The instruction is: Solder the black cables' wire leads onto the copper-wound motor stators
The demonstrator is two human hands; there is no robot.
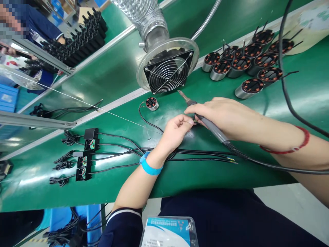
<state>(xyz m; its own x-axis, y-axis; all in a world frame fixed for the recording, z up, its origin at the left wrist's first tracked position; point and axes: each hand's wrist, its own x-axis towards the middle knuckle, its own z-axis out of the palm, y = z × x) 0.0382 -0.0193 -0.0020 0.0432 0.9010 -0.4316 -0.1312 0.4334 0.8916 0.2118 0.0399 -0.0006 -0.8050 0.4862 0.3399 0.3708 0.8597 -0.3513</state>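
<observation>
Left hand [176, 132]: grip closed, thumb and finger pinching thin wire [195, 121] above middle of green counter [205, 178]. Right hand [218, 113]: grip closed around soldering iron [214, 129], tip aimed toward eleven o'clock, near fan [169, 73]. Can't tell if right fingertips touch wire. Wound metal core [152, 104] at ten o'clock from hands, more cores [241, 63] at one.

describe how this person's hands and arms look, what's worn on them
Both are gloveless. The left hand has a bright blue band at the wrist, with a dark navy, white-edged sleeve higher up. The right hand has a red bracelet above the wrist; no sleeve shows on that side.
</observation>
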